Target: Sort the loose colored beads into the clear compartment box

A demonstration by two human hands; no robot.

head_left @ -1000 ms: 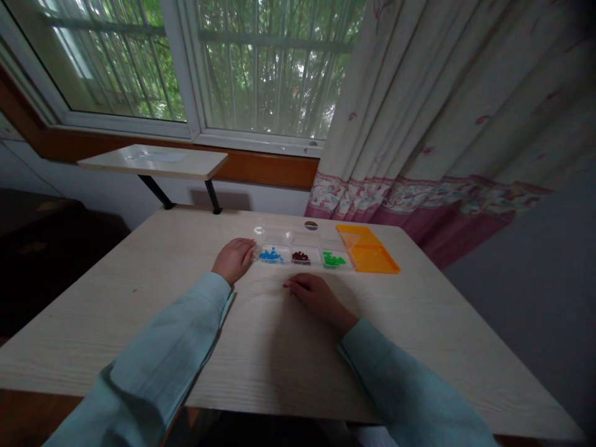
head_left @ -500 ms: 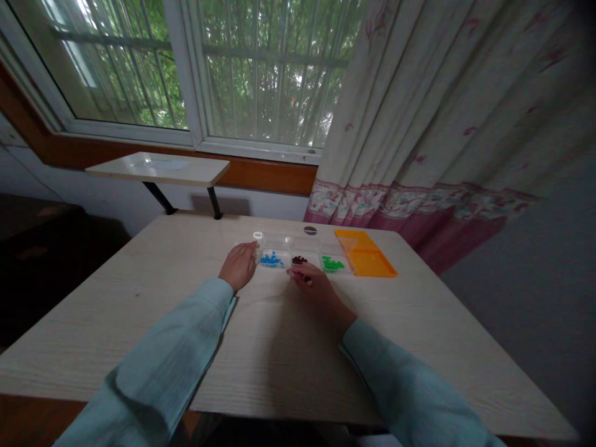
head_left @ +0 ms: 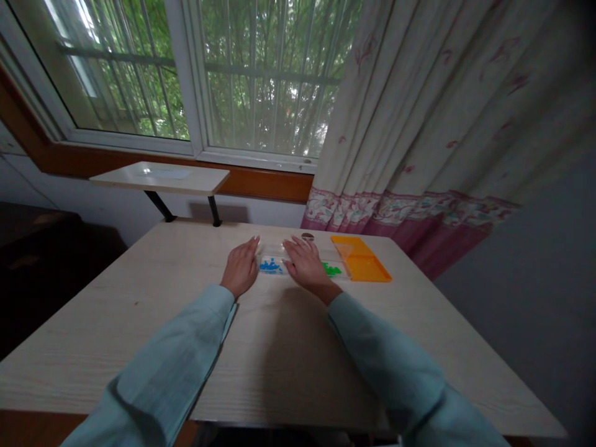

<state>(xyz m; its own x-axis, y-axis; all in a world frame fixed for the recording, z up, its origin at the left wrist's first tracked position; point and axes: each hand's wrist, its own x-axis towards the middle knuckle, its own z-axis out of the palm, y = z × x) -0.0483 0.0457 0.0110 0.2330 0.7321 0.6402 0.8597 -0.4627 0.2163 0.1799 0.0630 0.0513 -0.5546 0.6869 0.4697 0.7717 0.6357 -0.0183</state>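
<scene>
A clear plastic compartment box [head_left: 275, 256] lies on the pale wooden table [head_left: 186, 323], with blue pieces [head_left: 270, 267] in its left cell and green pieces [head_left: 331, 270] in its right cell. My left hand [head_left: 241, 268] rests flat against the box's left end, fingers stretched out. My right hand [head_left: 305, 266] lies over the box's middle cell, fingers spread, hiding the dark pieces there. An orange lid [head_left: 359, 257] lies to the right of the box.
A small dark round object [head_left: 307, 236] sits just behind the box. A white shelf on black brackets [head_left: 161, 177] juts out under the window. A patterned curtain [head_left: 419, 124] hangs at the right, close to the table's far corner.
My right hand has moved forward from the bare table in front of the box and now lies spread over its middle cell. My left hand has stayed at the box's left end.
</scene>
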